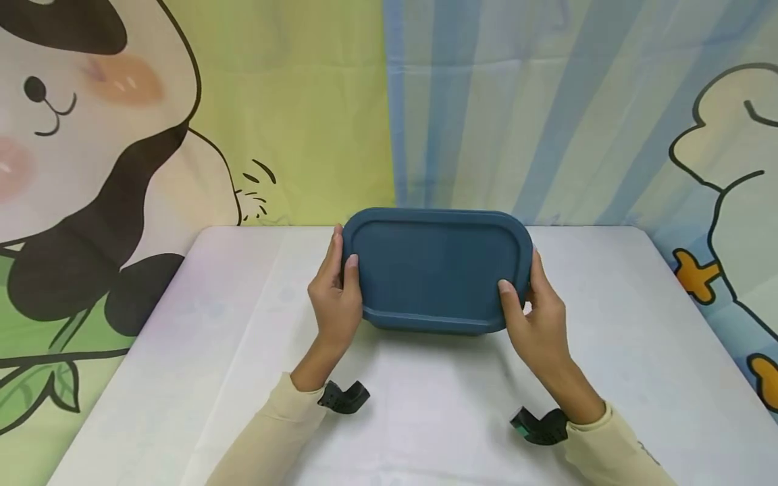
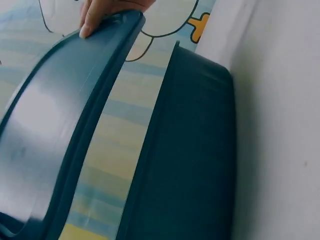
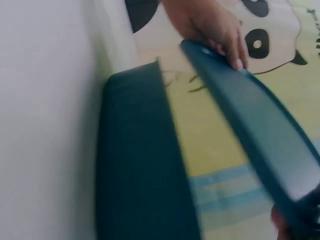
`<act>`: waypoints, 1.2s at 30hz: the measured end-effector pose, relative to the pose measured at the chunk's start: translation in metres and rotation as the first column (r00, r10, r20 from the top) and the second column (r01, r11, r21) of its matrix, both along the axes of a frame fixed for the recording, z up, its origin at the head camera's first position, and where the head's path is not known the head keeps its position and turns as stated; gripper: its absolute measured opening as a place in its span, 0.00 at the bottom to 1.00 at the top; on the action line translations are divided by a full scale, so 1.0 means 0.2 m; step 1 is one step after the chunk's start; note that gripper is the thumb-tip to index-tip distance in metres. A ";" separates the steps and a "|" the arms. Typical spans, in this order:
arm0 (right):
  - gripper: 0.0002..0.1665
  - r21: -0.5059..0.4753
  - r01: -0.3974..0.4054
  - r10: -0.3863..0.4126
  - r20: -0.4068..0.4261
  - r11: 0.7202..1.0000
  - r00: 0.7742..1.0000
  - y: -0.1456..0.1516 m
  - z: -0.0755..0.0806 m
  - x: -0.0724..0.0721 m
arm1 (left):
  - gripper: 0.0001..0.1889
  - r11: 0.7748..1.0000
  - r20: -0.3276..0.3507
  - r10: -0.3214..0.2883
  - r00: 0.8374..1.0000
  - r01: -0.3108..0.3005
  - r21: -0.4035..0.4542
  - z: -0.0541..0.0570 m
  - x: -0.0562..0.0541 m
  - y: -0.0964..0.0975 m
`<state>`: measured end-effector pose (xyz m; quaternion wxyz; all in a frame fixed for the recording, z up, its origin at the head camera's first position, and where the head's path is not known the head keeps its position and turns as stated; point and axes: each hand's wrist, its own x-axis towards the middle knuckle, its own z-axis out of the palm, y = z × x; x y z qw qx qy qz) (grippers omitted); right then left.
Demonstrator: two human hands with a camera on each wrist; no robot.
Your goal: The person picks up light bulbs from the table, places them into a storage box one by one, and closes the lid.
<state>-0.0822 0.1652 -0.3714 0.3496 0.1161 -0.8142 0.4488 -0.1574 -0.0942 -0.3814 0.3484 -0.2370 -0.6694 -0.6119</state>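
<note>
A dark blue rectangular lid (image 1: 434, 270) with rounded corners and a raised rim is held up between both hands. My left hand (image 1: 337, 297) grips its left end, thumb on the top face. At the opposite end my right hand (image 1: 537, 317) pinches the rim the same way, thumb over the corner. Beneath the lid stands a matching dark blue box (image 2: 195, 140) on the table, mostly hidden by the lid in the head view. Both wrist views show a gap between lid and box (image 3: 140, 150). The inside of the box is hidden.
The white table (image 1: 243, 405) spreads around the box. Behind it hangs a cloth backdrop (image 1: 292, 101) with a panda on the left and a white bird-like figure on the right. Black wrist cameras (image 1: 345, 398) stick out beside the sleeves.
</note>
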 end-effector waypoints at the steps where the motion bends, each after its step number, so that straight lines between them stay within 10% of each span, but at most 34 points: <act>1: 0.38 -0.020 -0.014 0.014 0.000 1.000 1.000 -0.02 0.01 -0.01 | 0.25 1.000 0.044 -0.018 0.999 0.018 -0.001 0.01 0.01 0.01; 5: 0.34 -0.112 -0.018 0.020 0.015 0.993 1.000 -0.07 0.01 -0.04 | 0.26 0.994 0.202 -0.102 0.974 0.105 -0.007 0.02 0.02 0.02; 10: 0.33 -0.171 0.051 -0.019 0.183 0.984 0.983 -0.03 -0.07 -0.10 | 0.27 0.986 0.253 -0.060 0.966 0.096 -0.134 -0.07 -0.03 0.01; 18: 0.33 -0.183 0.059 0.044 0.514 0.981 0.856 0.00 -0.15 -0.16 | 0.24 0.960 0.386 0.032 0.922 0.080 -0.270 -0.19 -0.10 -0.02; 30: 0.34 -0.061 0.056 -0.004 0.640 0.997 0.768 0.02 -0.17 -0.16 | 0.23 0.915 0.542 0.085 0.836 0.150 -0.375 -0.21 -0.14 -0.03; 36: 0.35 0.008 0.027 -0.026 0.634 1.000 0.773 0.07 -0.18 -0.16 | 0.23 0.900 0.544 0.068 0.836 0.183 -0.395 -0.22 -0.15 -0.01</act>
